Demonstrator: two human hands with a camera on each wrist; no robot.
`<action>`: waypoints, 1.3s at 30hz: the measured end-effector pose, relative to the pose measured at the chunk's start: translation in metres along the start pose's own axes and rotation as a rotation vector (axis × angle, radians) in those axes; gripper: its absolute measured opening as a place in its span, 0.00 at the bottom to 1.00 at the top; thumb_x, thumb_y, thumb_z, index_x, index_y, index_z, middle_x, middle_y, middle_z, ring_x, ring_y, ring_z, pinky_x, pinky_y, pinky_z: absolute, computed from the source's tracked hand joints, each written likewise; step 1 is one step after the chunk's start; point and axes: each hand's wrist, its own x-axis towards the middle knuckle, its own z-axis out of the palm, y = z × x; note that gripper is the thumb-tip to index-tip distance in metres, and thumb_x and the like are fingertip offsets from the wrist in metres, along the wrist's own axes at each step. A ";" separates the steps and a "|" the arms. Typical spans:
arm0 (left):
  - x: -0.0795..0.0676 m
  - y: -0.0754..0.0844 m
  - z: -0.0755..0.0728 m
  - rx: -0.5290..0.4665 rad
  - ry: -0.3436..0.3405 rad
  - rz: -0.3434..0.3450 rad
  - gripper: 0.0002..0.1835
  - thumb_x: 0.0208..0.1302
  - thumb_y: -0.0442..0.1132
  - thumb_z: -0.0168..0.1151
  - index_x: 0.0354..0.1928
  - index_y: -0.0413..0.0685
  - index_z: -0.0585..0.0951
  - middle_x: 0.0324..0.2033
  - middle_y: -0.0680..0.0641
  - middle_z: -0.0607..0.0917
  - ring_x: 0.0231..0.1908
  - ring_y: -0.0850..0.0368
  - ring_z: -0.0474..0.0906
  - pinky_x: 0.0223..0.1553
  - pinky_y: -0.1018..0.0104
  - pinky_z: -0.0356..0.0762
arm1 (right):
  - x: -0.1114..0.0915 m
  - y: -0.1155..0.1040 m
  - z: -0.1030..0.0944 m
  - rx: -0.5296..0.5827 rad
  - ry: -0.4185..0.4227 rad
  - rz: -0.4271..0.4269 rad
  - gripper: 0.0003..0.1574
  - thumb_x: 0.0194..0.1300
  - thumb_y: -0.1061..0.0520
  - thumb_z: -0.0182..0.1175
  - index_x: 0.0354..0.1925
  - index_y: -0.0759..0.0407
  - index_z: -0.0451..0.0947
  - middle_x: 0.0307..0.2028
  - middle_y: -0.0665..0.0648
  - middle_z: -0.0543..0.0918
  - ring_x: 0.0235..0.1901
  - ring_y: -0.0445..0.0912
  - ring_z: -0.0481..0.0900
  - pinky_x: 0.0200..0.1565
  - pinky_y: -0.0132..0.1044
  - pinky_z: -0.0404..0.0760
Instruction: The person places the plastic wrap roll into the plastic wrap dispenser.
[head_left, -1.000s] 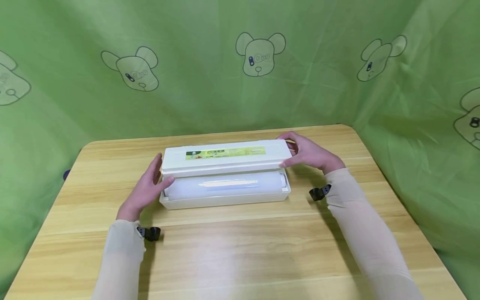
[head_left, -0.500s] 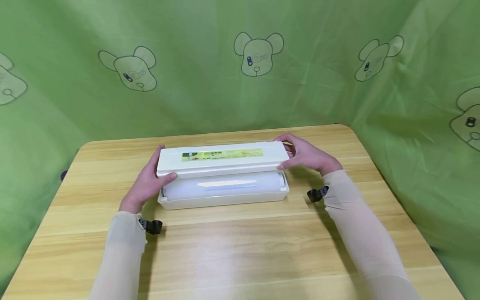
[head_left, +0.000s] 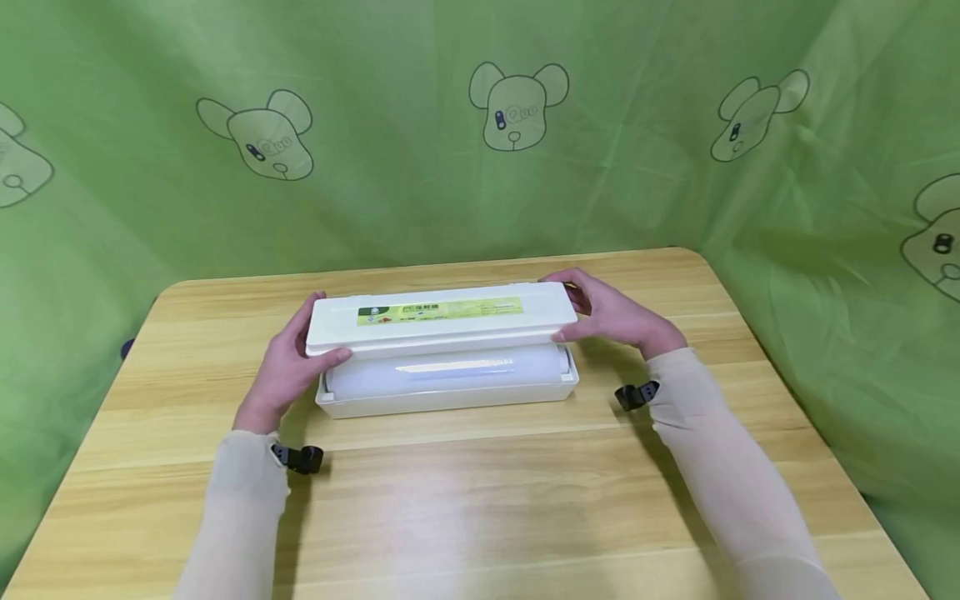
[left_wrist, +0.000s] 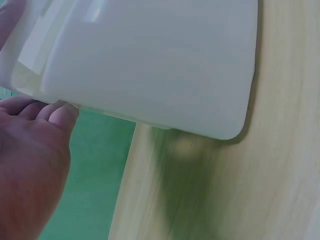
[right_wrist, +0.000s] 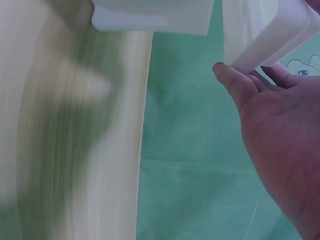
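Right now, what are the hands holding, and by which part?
The lid, by its two short ends: left hand on one, right hand on the other.

Wooden table [head_left: 465,508], purplish thing [head_left: 126,348] by left edge, unclear; green curtain [head_left: 390,217], cartoon heads [head_left: 515,112].

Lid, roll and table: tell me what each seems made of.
Lid: likely hard plastic, smooth with a soft sheen; rounded corners. Roll: probably plastic film, glossy; a bright streak runs along it. Table: wood or wood-look laminate, slightly shiny; pale grain, hazy reflection.
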 end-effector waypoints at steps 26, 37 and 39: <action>-0.016 0.007 0.005 -0.013 0.058 0.050 0.49 0.60 0.30 0.69 0.77 0.45 0.50 0.74 0.43 0.57 0.67 0.43 0.61 0.60 0.76 0.67 | -0.026 -0.009 0.012 0.000 0.015 -0.077 0.61 0.52 0.67 0.74 0.75 0.64 0.50 0.73 0.66 0.54 0.70 0.53 0.57 0.67 0.32 0.60; -0.024 0.002 0.005 0.003 0.057 0.047 0.49 0.58 0.29 0.70 0.77 0.50 0.54 0.69 0.38 0.65 0.61 0.49 0.67 0.57 0.75 0.71 | -0.032 -0.008 0.017 0.011 0.005 -0.079 0.61 0.53 0.67 0.73 0.76 0.63 0.49 0.74 0.60 0.55 0.71 0.51 0.56 0.67 0.32 0.59; -0.025 0.001 0.005 0.006 0.056 0.049 0.49 0.58 0.28 0.70 0.77 0.50 0.54 0.68 0.37 0.65 0.59 0.52 0.69 0.56 0.74 0.72 | -0.032 -0.007 0.018 0.009 0.005 -0.079 0.61 0.53 0.67 0.73 0.76 0.63 0.49 0.74 0.61 0.54 0.71 0.51 0.56 0.67 0.32 0.59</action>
